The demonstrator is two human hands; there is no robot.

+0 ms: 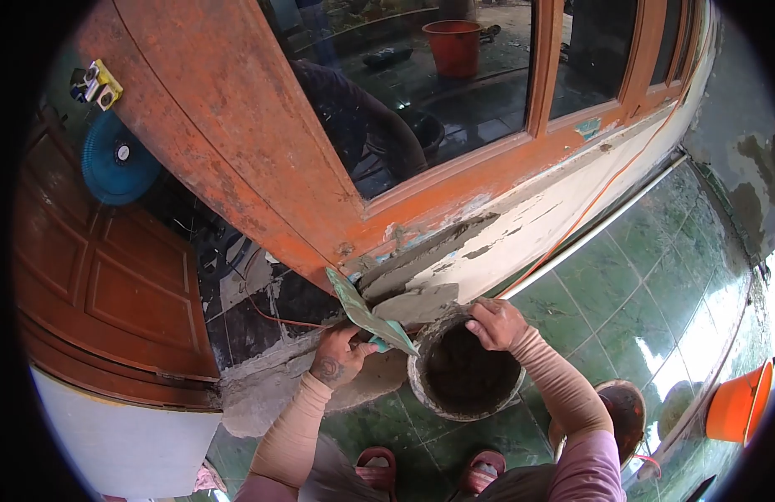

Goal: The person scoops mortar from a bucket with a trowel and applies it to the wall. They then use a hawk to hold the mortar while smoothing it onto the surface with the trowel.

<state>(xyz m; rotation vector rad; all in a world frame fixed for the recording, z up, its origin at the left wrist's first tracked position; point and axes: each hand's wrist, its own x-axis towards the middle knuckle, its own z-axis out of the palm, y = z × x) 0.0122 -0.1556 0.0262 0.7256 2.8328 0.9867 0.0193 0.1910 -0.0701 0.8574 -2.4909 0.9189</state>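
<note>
My left hand is closed around a green plastering float, which is tilted, with its flat face turned up and grey smears on it. The float's lower end is close to the rim of a bucket with dark grey mortar inside. My right hand grips the far right part of that rim, fingers curled over it. Beyond both hands, wet grey mortar covers the lower wall below the orange wooden window frame.
An orange bucket stands at the right, and another mortar-stained bucket is beside my right arm. A white pipe and an orange cable run along the wall. On the left are a brown door and a blue fan.
</note>
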